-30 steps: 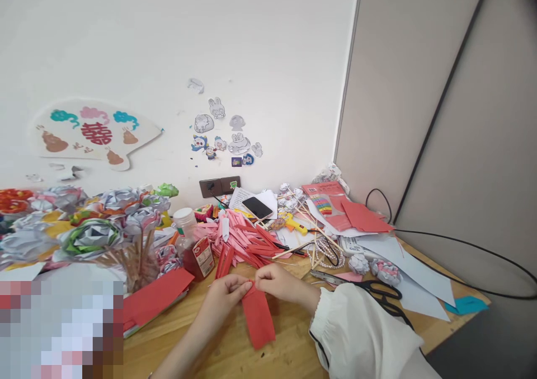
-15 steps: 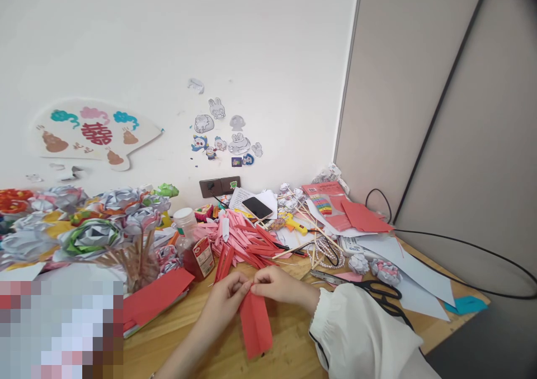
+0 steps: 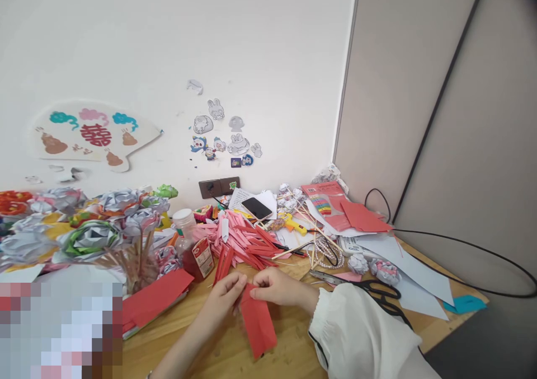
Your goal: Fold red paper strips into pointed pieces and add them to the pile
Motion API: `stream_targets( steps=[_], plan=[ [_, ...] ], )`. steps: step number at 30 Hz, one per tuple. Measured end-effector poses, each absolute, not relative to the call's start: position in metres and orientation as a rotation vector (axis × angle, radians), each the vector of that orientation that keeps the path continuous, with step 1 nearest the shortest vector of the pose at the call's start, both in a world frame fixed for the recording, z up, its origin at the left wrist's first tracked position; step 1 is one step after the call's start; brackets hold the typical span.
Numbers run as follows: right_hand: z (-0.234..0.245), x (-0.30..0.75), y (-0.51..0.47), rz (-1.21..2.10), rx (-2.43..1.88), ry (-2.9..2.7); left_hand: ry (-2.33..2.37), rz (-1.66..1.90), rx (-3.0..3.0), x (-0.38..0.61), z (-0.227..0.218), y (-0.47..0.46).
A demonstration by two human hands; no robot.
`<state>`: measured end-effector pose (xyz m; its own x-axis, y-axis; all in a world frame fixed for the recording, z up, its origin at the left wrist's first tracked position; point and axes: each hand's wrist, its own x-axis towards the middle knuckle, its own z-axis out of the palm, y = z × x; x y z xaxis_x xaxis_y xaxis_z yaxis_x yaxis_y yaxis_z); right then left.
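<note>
A folded strip of red paper hangs slanting over the table, with a lengthwise crease. My right hand pinches its upper end between thumb and fingers. At the strip's upper left edge is my left hand, thumb and forefinger pressed together and the lower fingers curled by the paper's edge, partly hidden. Just beyond my hands lies a heap of pink and red folded paper strips. To the left, a stack of red paper rests on the table.
Black scissors lie right of my sleeve. Behind are a phone, a yellow glue gun and bead strings. A white-capped jar and paper flowers stand left. A black cable loops at right.
My hands have drawn slightly apart at the top of the red strip. Its lower end has swung a little to the right, and my right thumb lies lower on it.
</note>
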<state>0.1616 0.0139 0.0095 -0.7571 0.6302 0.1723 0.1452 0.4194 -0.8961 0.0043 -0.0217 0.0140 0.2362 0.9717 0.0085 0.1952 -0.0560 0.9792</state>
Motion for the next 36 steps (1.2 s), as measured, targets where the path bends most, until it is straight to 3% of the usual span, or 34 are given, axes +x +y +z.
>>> stream_targets(
  steps=[17,27,31,36],
  plan=[
    [0.008,0.162,0.017,1.334,-0.669,-2.164,1.245,0.918,1.672,0.003,0.024,-0.024],
    [-0.008,0.164,0.035,1.461,-0.755,-2.012,1.3,1.317,1.405,-0.012,0.021,-0.014],
    [-0.018,0.165,0.048,1.28,-0.888,-1.819,1.314,1.167,1.324,-0.014,0.015,-0.009],
    [-0.014,0.164,0.051,1.377,-0.834,-1.516,1.28,0.785,1.421,0.0,0.015,-0.022]
  ],
)
